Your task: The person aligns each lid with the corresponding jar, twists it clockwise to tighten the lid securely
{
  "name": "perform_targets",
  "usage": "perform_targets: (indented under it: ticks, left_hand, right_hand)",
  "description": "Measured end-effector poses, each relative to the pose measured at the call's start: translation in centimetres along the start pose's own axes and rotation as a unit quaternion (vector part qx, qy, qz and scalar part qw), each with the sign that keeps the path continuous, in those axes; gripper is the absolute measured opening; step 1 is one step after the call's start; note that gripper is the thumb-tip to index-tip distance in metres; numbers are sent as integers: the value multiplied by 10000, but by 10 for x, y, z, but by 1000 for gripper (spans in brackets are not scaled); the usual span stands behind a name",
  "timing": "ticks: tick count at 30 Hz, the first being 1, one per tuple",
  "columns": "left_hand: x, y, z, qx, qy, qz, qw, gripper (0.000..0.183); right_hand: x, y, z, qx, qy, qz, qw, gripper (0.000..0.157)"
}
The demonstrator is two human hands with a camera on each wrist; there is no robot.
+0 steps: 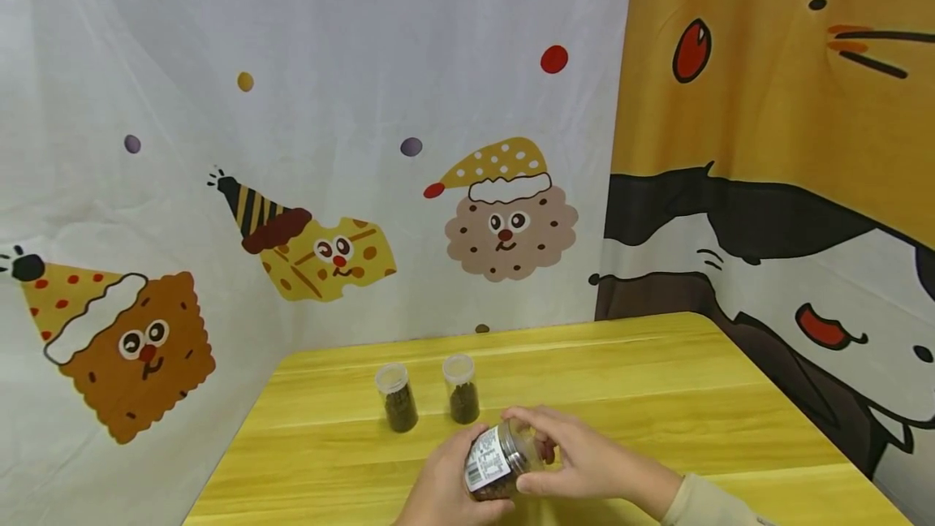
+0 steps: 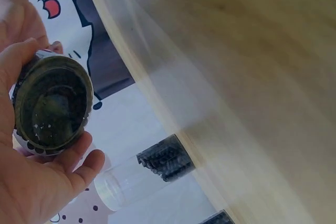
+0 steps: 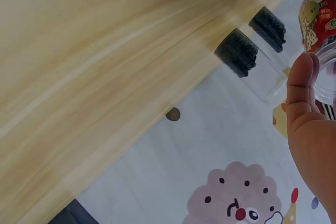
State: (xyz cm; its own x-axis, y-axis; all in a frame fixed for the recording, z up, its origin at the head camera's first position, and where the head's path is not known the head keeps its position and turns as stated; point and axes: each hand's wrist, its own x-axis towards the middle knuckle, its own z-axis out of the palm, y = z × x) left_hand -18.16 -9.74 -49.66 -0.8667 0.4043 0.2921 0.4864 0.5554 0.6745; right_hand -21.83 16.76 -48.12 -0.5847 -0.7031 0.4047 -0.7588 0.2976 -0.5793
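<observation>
My left hand point(image 1: 453, 477) grips a clear jar point(image 1: 488, 459) around its body and holds it tilted over the front of the table. A white printed label with a barcode faces up in the head view; a red and yellow label shows in the right wrist view. Dark contents show through the jar's round base in the left wrist view. At the mouth end, my right hand point(image 1: 573, 453) holds a translucent lid point(image 3: 326, 85) between thumb and fingers. The lid lies right at the jar's mouth.
Two clear cylindrical containers, a left one point(image 1: 399, 408) and a right one point(image 1: 463, 402), stand upright beyond the hands, each partly filled with dark pieces. The yellow wood-grain table point(image 1: 621, 372) ends at a cartoon-printed curtain point(image 1: 329, 104) behind and at the sides.
</observation>
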Motion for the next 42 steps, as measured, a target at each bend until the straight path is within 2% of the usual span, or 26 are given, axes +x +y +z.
perform_targets:
  ticks: [7, 20, 28, 32, 35, 42]
  left_hand:
    - [-1, 2, -1, 100, 2, -74, 9999, 88]
    - [2, 3, 2, -62, -382, -374, 9986, 94]
    - [6, 8, 6, -93, -606, -543, 9966, 95]
    - [10, 11, 10, -199, -711, -500, 9960, 96]
    - [13, 12, 14, -242, -666, -446, 9965, 93]
    - [14, 15, 20, -191, -420, -536, 9975, 85]
  right_hand:
    - [-1, 1, 1, -14, 65, -75, 9999, 79]
    - [-2, -4, -1, 141, 62, 416, 9990, 77]
    - [-4, -10, 1, -276, 224, 612, 9975, 76]
    - [-5, -14, 2, -932, 337, 707, 9926, 81]
    - [-7, -17, 3, -1250, 398, 840, 9878, 85]
    - [-8, -21, 0, -769, 406, 966, 9915, 86]
